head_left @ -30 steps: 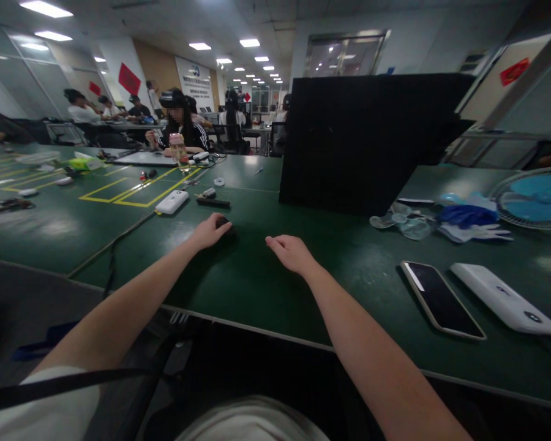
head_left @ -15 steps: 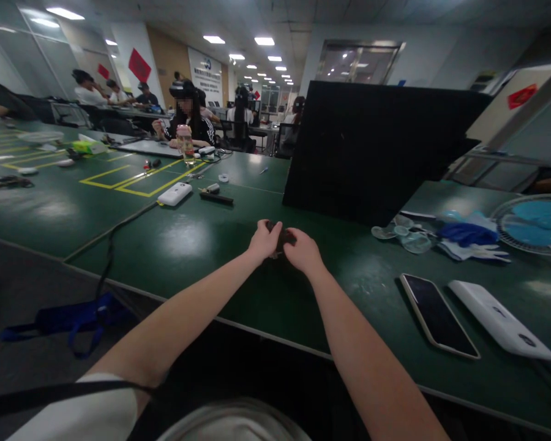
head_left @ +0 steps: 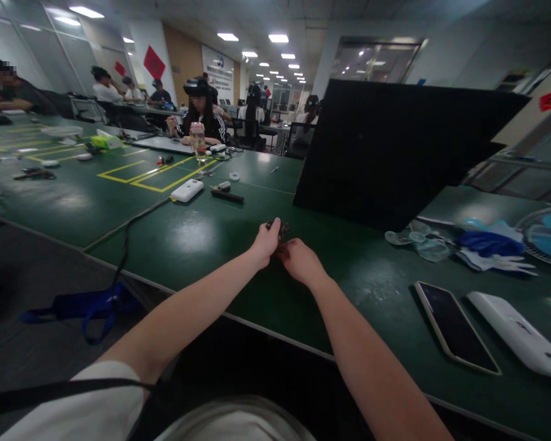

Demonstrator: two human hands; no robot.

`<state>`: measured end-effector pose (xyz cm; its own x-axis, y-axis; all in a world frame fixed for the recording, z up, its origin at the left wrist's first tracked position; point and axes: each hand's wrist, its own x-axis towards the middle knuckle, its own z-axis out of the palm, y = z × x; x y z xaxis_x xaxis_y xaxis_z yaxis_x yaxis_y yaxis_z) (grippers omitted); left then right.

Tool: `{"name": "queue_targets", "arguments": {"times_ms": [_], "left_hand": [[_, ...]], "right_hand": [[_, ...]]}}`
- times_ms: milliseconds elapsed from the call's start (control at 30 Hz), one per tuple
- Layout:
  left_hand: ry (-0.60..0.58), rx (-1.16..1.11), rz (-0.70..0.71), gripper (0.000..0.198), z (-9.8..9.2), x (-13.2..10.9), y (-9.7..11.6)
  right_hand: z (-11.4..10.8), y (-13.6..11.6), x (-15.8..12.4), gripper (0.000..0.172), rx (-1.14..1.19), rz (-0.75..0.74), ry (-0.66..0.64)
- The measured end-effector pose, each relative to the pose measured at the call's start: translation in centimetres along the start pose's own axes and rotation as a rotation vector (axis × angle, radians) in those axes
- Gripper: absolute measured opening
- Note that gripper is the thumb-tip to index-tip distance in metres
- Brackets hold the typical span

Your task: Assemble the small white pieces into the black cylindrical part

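My left hand [head_left: 265,241] and my right hand [head_left: 298,260] meet just above the green table [head_left: 197,236], fingers closed together around a small dark object [head_left: 279,229]. The object is mostly hidden by the fingers and I cannot make out what it is. Both forearms reach forward from the near table edge.
A black upright panel [head_left: 395,147] stands behind the hands. To the right lie a phone [head_left: 454,324], a white power bank [head_left: 517,334], blue gloves [head_left: 489,244] and clear plastic pieces [head_left: 417,242]. Another white power bank [head_left: 187,190] and a dark bar [head_left: 227,196] lie far left. People sit at far tables.
A second ago my left hand covered the dark object on the table and my right lay apart; both hands have since come together on it and lifted it slightly.
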<state>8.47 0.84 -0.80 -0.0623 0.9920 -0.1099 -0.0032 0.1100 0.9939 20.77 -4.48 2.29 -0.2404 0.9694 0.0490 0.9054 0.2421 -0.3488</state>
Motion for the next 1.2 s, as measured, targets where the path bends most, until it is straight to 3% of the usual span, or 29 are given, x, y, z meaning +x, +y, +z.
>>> {"name": "queue_targets", "arguments": {"times_ms": [100, 200, 267, 400, 567, 733, 1033, 1200], "left_hand": [[0.017, 0.059, 0.105, 0.060, -1.2, -0.3, 0.5], [0.079, 0.303, 0.345, 0.054, -3.0, -0.6, 1.0], [0.107, 0.450, 0.426, 0.051, -4.3, -0.7, 1.1], [0.095, 0.560, 0.433, 0.049, -5.8, -0.8, 1.4], [-0.048, 0.588, 0.452, 0.049, -5.4, -1.7, 1.9], [-0.121, 0.605, 0.481, 0.050, -4.9, -2.2, 1.8], [-0.324, 0.612, 0.532, 0.052, -5.1, -1.7, 1.1], [-0.405, 0.616, 0.521, 0.054, -5.2, -1.5, 0.8]], "right_hand": [[-0.4, 0.0, -0.2, 0.029, -0.019, 0.006, 0.001], [-0.9, 0.3, -0.3, 0.027, -0.022, 0.025, 0.024], [-1.1, 0.6, -0.2, 0.025, 0.018, 0.054, 0.057], [-1.3, 1.5, 0.1, 0.023, 0.142, 0.155, 0.114], [-1.5, 2.4, 0.8, 0.025, 0.472, 0.241, 0.179], [-1.5, 2.0, 1.1, 0.026, 0.822, 0.095, 0.248], [-2.0, 1.5, 0.5, 0.021, 0.523, 0.014, 0.237], [-2.4, 0.9, 0.0, 0.016, 0.461, 0.004, 0.087]]}}
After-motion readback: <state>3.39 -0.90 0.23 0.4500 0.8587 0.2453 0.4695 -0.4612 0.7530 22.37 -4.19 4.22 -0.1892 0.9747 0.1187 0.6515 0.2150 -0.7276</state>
